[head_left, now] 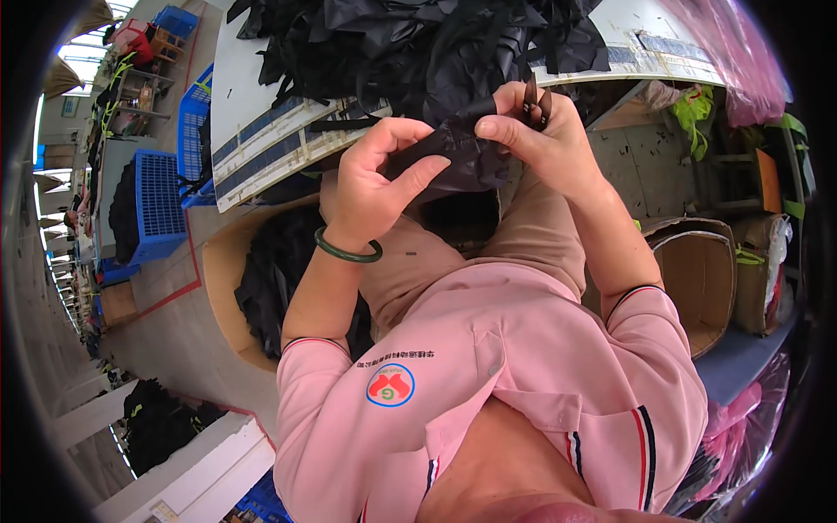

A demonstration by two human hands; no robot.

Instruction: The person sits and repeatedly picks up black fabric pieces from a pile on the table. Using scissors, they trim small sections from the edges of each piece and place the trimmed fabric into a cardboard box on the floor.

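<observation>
My left hand (384, 179) pinches a piece of thin black fabric (466, 157) by its left side, thumb on top and fingers behind. A dark green bangle (349, 247) circles that wrist. My right hand (542, 135) holds the same fabric at its upper right edge, between thumb and forefinger. Small dark thread snips (532, 103) are tucked in the right hand, their two pointed blades sticking up apart, away from the cloth. The fabric hangs above my lap at the table's front edge. Just beyond lies a heap of black fabric pieces (375, 48) with strips trailing from it.
The white table (240, 109) has a worn, taped edge. A cardboard box (228, 288) with black fabric stands by my left leg, another cardboard box (697, 270) at the right. Blue crates (161, 205) stand at the left. Pink plastic (741, 61) hangs at the far right.
</observation>
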